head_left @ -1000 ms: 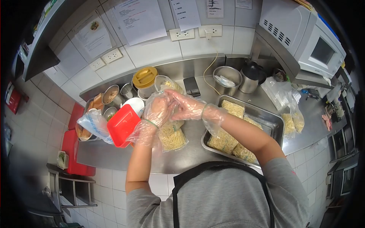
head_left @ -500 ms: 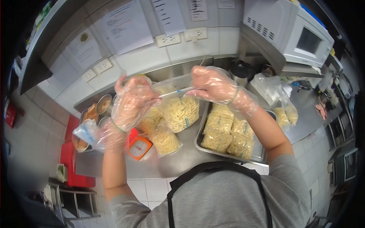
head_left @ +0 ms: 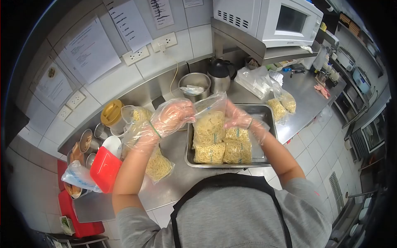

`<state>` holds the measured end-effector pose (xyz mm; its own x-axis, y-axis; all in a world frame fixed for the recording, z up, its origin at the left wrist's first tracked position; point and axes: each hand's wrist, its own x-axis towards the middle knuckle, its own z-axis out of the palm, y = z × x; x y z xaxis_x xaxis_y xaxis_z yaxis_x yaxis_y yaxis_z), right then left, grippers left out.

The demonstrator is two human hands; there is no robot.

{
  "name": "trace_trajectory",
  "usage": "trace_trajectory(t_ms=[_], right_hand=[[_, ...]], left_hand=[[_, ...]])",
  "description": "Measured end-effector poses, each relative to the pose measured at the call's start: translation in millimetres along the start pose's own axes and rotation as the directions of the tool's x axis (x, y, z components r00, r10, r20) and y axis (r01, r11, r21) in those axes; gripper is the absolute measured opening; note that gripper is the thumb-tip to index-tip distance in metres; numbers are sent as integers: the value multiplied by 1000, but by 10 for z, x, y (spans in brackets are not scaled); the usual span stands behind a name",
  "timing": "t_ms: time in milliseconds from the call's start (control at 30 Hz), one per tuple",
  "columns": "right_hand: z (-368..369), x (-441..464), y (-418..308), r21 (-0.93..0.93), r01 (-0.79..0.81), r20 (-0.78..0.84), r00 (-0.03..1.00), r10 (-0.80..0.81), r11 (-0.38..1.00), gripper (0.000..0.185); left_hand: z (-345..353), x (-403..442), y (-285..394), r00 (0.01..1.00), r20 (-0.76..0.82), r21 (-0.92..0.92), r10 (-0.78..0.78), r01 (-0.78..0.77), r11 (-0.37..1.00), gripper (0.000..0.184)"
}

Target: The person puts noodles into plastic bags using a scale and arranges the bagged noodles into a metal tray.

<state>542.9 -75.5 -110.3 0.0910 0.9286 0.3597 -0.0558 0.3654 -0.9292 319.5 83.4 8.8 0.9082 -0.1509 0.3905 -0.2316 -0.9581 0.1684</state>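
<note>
White-tiled kitchen wall [head_left: 202, 39], papers and power sockets on it, behind a stainless-steel worktop [head_left: 140, 196]; microwave [head_left: 285, 20] on a raised shelf at upper right. Clear bag of noodles [head_left: 209, 128] located over the left part of a metal tray [head_left: 260, 109], between the two hands. Orientation: long axis near upright in the view, top leaning slightly right; filled end points down toward the wearer, slack clear end points up toward the wall. Noodles sit in the lower portion, the plastic above them thin and loosely creased. Whether the base touches the bags beneath: cannot tell. Left hand [head_left: 178, 118], in a clear plastic glove with a green band at the wrist, has its fingers curled closed on the upper left edge of the bag. Right hand [head_left: 237, 118], gloved likewise, lies at the right edge, fingers partly bent and pointing left toward the bag; cannot tell whether it has hold of the plastic. Tray contents: packed noodle bags [head_left: 237, 152] set side by side, printed in blue-green. Left of the tray, another noodle bag [head_left: 159, 168] lies on the worktop, tilted, near the left forearm. Further left: red container [head_left: 105, 169], tipped, and gold-lidded tub [head_left: 112, 113]. Behind the tray: steel bowl [head_left: 192, 98] beside a black-topped jug [head_left: 219, 80].
</note>
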Motion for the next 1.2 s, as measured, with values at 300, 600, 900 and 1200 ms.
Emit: trace_trajectory(t_ms=[300, 600, 900, 1200], right_hand=[[-105, 172, 444, 68, -285, -79, 954, 290, 956, 22], [99, 78, -289, -390, -92, -103, 993, 56, 916, 17], [119, -202, 580, -208, -673, -393, 722, 569, 710, 44], [-242, 198, 758, -858, -381, -87, 769, 634, 345, 31]], left_hand=[[1120, -280, -37, 715, -494, -598, -495, 134, 790, 78], [1125, -337, -38, 815, -295, -778, -498, 97, 621, 24], [1607, -429, 228, 464, 250, -903, -850, 429, -31, 28], [1356, -112, 657, 940, -146, 214, -310, 335, 918, 55]])
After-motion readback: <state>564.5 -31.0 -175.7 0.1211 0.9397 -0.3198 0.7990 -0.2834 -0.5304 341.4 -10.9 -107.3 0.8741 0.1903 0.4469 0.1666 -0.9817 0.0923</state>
